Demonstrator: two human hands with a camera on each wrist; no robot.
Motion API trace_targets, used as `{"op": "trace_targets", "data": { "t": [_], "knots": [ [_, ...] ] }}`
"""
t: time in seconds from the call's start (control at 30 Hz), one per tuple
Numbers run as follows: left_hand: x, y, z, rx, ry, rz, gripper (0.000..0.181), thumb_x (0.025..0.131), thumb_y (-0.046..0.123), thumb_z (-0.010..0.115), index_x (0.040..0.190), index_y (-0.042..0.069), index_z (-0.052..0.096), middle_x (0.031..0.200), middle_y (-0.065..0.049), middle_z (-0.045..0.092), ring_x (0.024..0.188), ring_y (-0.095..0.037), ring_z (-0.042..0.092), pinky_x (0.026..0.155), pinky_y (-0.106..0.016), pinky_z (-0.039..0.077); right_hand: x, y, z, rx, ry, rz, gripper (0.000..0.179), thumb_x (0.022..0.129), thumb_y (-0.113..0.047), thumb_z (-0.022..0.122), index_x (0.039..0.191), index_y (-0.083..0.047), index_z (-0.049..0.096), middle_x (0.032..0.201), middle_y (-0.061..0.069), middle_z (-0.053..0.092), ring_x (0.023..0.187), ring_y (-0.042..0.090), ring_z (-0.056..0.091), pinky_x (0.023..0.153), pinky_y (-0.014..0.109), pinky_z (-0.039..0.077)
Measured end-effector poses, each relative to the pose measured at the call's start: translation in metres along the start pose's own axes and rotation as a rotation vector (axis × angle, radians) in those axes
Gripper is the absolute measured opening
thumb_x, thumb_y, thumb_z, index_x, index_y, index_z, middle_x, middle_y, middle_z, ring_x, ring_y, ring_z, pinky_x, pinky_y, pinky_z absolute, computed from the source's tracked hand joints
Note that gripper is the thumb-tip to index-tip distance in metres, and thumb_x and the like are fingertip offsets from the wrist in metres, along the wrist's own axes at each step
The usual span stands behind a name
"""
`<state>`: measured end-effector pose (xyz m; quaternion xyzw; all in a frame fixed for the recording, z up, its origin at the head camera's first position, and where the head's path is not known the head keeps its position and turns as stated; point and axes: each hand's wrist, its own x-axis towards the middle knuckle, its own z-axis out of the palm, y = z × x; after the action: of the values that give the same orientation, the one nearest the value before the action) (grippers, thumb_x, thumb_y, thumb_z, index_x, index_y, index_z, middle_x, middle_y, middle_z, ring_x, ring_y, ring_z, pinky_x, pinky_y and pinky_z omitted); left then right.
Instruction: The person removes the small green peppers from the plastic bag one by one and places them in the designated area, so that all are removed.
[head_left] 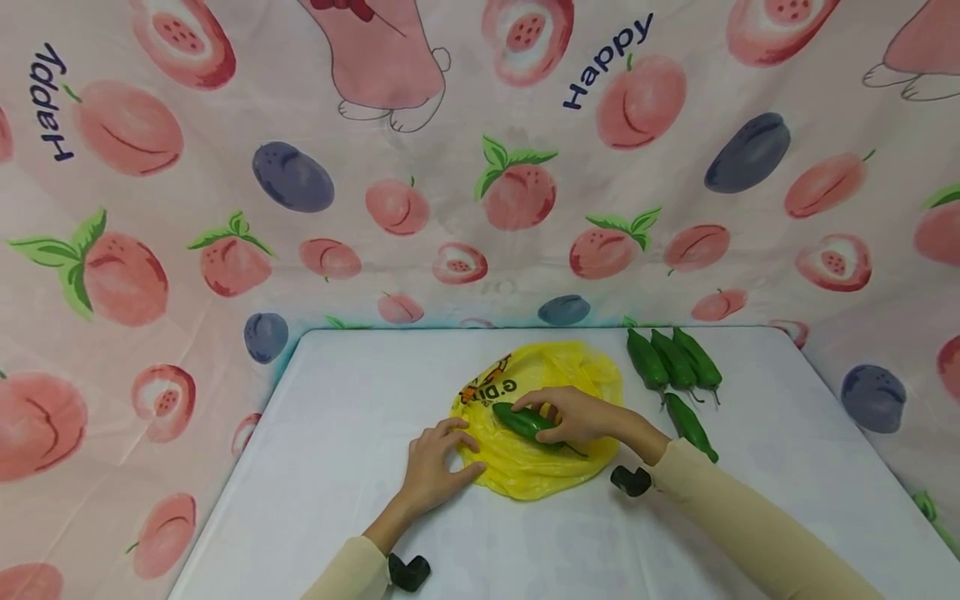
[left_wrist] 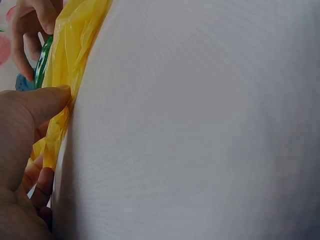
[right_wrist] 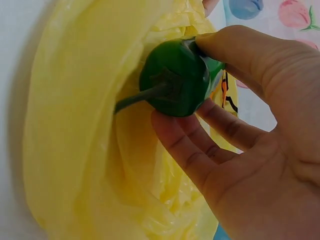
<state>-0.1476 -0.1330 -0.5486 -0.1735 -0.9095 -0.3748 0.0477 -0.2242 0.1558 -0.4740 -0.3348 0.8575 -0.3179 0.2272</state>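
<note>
A long green chili pepper [head_left: 525, 422] lies over a yellow plastic bag [head_left: 547, 479] in the middle of the table. My right hand [head_left: 573, 412] grips this pepper between thumb and fingers; its stem [right_wrist: 142, 97] points toward the bag's near side in the right wrist view. At the bag's left edge, my left hand [head_left: 435, 467] touches the plastic with thumb and fingers spread apart. Seen from the left wrist, the thumb [left_wrist: 47, 102] rests against the yellow film [left_wrist: 75, 45]. Dark print on the bag is partly covered by the right hand.
Several more green peppers [head_left: 675, 360] lie at the back right of the white table [head_left: 360, 383], and one pepper [head_left: 690, 427] lies just in front of them. A fruit-printed cloth [head_left: 450, 200] hangs behind the table and along its sides.
</note>
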Motion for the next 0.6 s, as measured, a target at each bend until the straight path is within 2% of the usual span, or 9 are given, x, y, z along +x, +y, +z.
{"op": "trace_targets", "data": {
  "t": [0.2,0.6],
  "knots": [
    [-0.0001,-0.0004,0.0002,0.005,-0.001,-0.005,0.020,0.087,0.037,0.081,0.098,0.025,0.071,0.136,-0.003,0.061,0.116,-0.027,0.053,0.092,-0.051,0.033,-0.0010,-0.0035,-0.0034,-0.021,0.035,-0.039,0.051,0.095,-0.013,0.074,0.143,-0.019,0.058,0.142,0.007,0.058,0.105,0.024,0.062,0.092,0.043,0.054],
    [0.0003,0.0004,0.0015,0.013,-0.001,-0.007,0.020,0.087,0.037,0.081,0.098,0.025,0.071,0.135,-0.003,0.061,0.116,-0.027,0.053,0.092,-0.052,0.033,-0.0022,-0.0066,-0.0101,-0.026,0.098,-0.048,0.050,0.095,-0.015,0.075,0.142,-0.020,0.059,0.144,0.007,0.057,0.108,0.024,0.063,0.091,0.039,0.055]
  ]
}}
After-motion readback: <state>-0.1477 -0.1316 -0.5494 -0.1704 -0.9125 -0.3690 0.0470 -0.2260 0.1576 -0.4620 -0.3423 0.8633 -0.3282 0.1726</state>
